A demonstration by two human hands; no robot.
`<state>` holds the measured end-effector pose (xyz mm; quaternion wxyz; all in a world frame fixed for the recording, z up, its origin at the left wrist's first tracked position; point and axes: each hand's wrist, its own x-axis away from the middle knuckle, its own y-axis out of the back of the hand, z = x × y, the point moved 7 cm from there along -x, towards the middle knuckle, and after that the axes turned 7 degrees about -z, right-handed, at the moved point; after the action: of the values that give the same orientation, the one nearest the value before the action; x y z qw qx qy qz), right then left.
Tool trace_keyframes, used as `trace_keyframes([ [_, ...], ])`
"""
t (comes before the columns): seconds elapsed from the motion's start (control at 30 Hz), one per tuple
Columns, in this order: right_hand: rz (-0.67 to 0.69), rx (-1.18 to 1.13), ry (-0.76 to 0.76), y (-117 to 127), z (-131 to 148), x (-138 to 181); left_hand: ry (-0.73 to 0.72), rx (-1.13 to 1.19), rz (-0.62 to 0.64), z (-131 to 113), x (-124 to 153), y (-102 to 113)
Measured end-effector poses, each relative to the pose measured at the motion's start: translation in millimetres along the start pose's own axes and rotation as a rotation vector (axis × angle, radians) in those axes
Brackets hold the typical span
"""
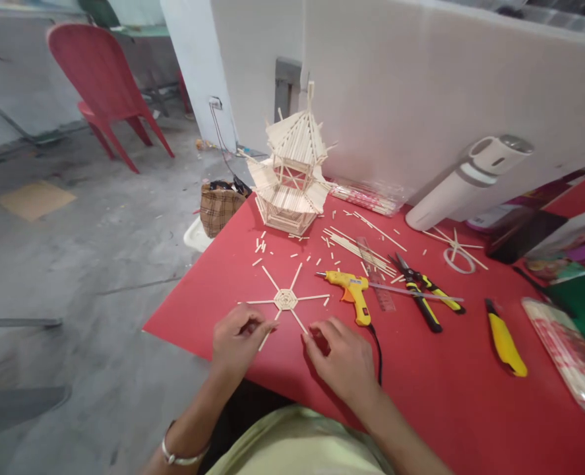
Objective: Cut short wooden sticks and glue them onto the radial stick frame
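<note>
Near the bench's front edge, I judge the stick star light, brittle, hub-held best; left fingers together, right fingers unclear.

Stick wheel: six spokes about a hexagonal centre, on the red table.
Left hand: fingertips together at a lower spoke.
Right hand: fingers at the tip of another lower spoke.
Glue gun: yellow, on its side, right of wheel.
Pliers: black-and-yellow handles, right of gun.
Pagoda model: tiered, pale sticks.
Flask: white, near the wall.
</note>
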<state>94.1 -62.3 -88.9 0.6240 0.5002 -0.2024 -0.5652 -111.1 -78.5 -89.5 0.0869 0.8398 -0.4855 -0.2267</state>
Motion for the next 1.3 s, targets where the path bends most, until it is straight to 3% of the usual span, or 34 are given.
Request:
trace_keyframes([
  [0.23,0.052,0.010,0.055,-8.7,13.7,7.9,-0.050,-0.020,0.000,4.3,0.7,5.4],
  [0.5,0.057,-0.039,0.098,-13.2,23.7,8.4,0.103,-0.126,-0.070,15.4,4.7,15.1],
  [0.7,0.111,-0.071,0.089,0.0,20.8,-1.0,-0.026,-0.301,-0.039,-3.0,-6.3,14.5],
  [0.83,0.066,-0.047,0.046,21.4,-1.8,-33.6,-0.082,-0.359,0.016,-3.5,-16.4,7.3],
  [0.97,0.083,0.088,0.038,29.0,-32.6,-90.9,-0.056,-0.312,0.098,0.2,-20.6,0.4],
  [1.13,0.246,0.183,0.106,4.6,-54.7,-155.8,-0.045,-0.230,0.181,-1.1,-19.4,-1.3],
  [1.3,0.392,0.144,0.149,-23.9,-63.3,-177.5,-0.040,-0.227,0.136,6.6,-18.3,8.7],
])
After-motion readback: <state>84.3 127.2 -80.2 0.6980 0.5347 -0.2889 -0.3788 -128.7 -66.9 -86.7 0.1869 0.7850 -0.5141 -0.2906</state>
